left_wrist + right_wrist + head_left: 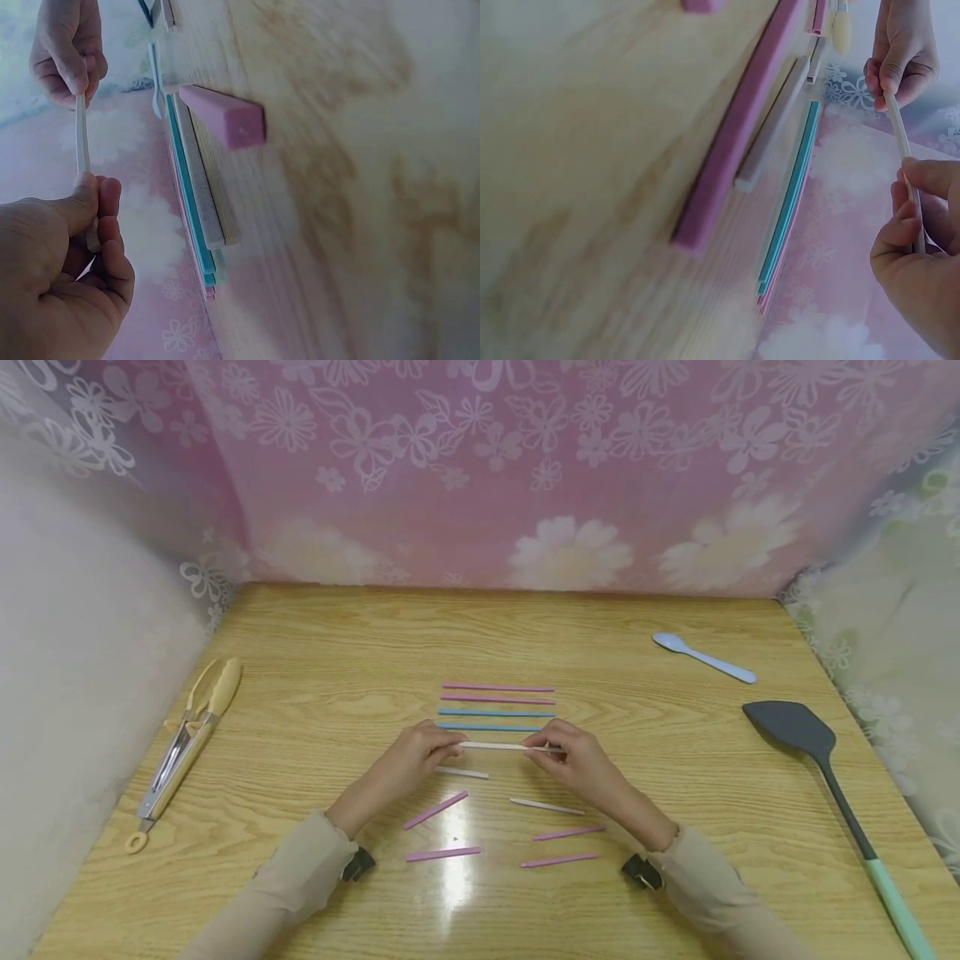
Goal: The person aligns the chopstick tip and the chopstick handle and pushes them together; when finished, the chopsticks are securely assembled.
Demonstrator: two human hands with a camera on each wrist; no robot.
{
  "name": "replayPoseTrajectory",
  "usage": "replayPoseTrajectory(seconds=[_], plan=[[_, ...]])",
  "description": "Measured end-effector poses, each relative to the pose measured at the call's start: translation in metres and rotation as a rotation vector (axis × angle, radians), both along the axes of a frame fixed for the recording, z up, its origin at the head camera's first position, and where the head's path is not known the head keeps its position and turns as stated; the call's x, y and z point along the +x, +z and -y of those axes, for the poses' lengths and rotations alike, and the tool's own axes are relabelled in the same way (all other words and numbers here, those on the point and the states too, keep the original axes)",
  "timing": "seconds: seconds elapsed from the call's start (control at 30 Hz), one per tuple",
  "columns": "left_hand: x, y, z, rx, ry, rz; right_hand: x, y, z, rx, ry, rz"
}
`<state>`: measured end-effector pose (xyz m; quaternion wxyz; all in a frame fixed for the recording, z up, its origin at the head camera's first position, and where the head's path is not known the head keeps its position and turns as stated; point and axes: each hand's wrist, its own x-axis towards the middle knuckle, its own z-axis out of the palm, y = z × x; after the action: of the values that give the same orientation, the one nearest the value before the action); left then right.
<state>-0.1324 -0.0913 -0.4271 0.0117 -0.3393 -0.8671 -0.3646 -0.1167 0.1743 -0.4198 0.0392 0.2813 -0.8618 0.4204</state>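
Observation:
A slim white stick (491, 746) is held level between both hands, just above the table. Its left end is pinched by my left hand (411, 758), thumb against fingers; my right hand (576, 760) pinches it towards the right end, with a short tip sticking out beyond. Both wrist views show the stick raised off the wood. Beyond the hands lie two long pink sticks (498, 699) and two long blue sticks (495, 713), parallel. Nearer are shorter pieces: a white one (465, 772) partly behind my left hand, another white piece (547, 807), and several square-sided pink pieces (442, 854).
Tongs (183, 752) with cream tips lie at the table's left. At the right are a pale blue spoon (705, 657) and a dark spatula (798, 727) with a mint handle. A pink floral cloth (450, 510) hangs behind the wooden table (337, 652).

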Motion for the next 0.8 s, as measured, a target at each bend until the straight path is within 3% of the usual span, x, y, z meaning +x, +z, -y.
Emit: replayPoseTrajectory(seconds=[0.33,0.57,0.8], plan=[[-0.002,0.0,0.004,-0.007,0.026,0.115,-0.004,0.0,-0.005,0.065,0.047,0.05],[-0.005,0.0,0.006,-0.002,0.023,0.163,-0.008,-0.001,-0.009,0.107,0.005,0.059],[-0.007,0.001,0.007,-0.057,0.077,0.193,-0.013,-0.005,-0.013,0.14,-0.058,0.101]])
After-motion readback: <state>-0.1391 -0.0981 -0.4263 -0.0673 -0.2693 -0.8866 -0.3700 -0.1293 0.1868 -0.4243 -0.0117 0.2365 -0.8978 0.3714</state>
